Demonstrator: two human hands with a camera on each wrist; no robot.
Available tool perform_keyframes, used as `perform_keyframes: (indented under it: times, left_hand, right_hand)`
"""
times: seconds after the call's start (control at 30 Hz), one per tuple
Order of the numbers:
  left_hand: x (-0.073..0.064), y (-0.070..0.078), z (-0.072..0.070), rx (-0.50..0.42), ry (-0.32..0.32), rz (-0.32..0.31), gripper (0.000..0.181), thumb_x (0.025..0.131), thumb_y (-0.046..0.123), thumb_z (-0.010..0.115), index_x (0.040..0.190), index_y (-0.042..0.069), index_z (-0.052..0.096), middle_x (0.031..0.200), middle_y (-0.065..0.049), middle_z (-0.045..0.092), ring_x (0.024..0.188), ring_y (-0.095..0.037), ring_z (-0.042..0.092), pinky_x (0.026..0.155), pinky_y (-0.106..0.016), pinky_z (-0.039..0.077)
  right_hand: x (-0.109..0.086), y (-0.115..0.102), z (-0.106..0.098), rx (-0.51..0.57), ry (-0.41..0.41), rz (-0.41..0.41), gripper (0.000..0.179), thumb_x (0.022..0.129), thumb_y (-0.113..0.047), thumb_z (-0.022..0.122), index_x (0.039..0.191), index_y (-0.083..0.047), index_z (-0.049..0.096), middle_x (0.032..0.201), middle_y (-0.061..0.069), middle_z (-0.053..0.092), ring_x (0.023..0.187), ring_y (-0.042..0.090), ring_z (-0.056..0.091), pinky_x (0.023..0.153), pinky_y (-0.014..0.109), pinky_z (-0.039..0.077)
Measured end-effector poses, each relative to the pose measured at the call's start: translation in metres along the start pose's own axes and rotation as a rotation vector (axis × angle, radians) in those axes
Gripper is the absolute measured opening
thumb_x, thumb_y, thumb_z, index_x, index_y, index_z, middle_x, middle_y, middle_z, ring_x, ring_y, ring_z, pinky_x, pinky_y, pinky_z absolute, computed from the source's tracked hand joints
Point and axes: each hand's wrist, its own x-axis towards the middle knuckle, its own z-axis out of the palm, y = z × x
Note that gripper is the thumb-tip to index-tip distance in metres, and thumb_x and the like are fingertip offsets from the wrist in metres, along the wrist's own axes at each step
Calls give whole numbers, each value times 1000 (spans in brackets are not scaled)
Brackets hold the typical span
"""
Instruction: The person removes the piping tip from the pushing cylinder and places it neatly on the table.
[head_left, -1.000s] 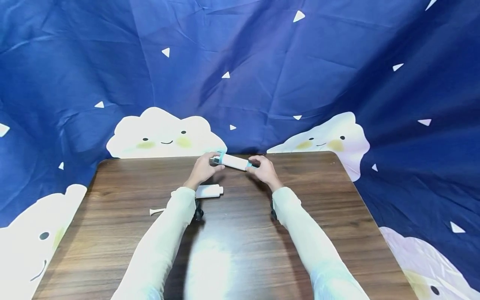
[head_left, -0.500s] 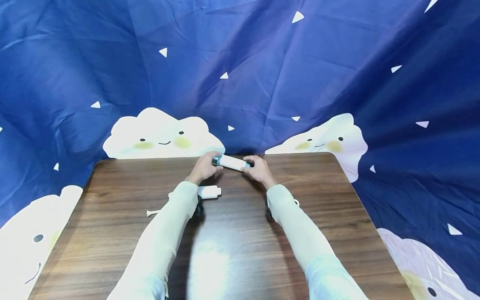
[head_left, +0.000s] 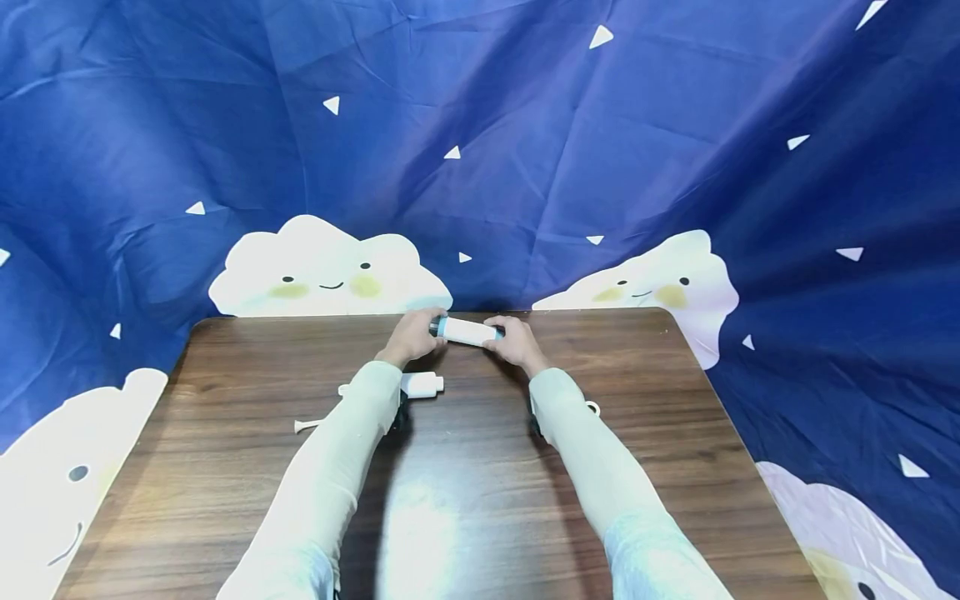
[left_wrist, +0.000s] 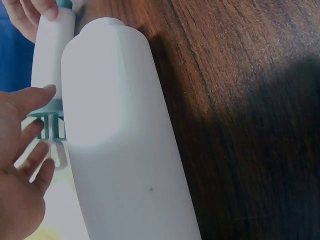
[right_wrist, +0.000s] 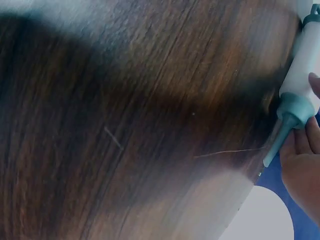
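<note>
A toy syringe (head_left: 468, 332) with a white barrel and teal ends lies between my two hands at the far edge of the table. My left hand (head_left: 412, 335) grips its plunger end; in the left wrist view the thumb (left_wrist: 40, 97) presses by the teal flange and the fingers curl near the plunger. At the nozzle end, my right hand (head_left: 517, 342) holds the barrel. From the right wrist, the teal tapered nozzle (right_wrist: 278, 142) points away from the barrel, with fingers beneath the teal cap. A white bottle (head_left: 422, 384) lies on its side near my left wrist, partly behind the sleeve.
The wooden table (head_left: 480, 467) ends just beyond my hands, with a blue cloud-print curtain (head_left: 495, 167) behind. A thin white stick-like piece (head_left: 307, 425) pokes out left of my left sleeve. A small white ring (head_left: 593, 407) shows beside my right sleeve.
My hands have come slightly closer together around the syringe. The syringe sits a little lower in view and less tilted. The white ring has come into sight beside the right sleeve.
</note>
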Motion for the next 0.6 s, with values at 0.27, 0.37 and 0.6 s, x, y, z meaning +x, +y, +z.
perform_keyframes:
  times: [0.27, 0.37, 0.6]
  left_hand:
    - [0, 1, -3, 56, 33, 6, 42, 77, 21, 75, 116, 15, 61, 122, -5, 56, 116, -27, 49, 101, -42, 39]
    - [1, 3, -5, 15, 7, -4, 39, 79, 19, 74, 115, 14, 60, 120, -5, 57, 112, -25, 52, 99, -42, 41]
    - [0, 8, -5, 39, -68, -28, 46, 81, 20, 72, 125, 16, 58, 126, -4, 59, 109, -23, 55, 98, -42, 43]
  right_hand:
    - [-3, 5, 2, -8, 0, -12, 47, 78, -27, 76, 122, -15, 62, 124, 8, 62, 118, 28, 54, 101, 39, 42]
    - [-4, 7, 2, 2, -7, -4, 49, 78, -30, 76, 122, -16, 62, 125, 8, 61, 118, 28, 54, 100, 40, 42]
    - [-5, 12, 4, 32, -30, -38, 44, 76, -34, 77, 115, -17, 65, 114, 6, 66, 107, 24, 60, 93, 37, 46]
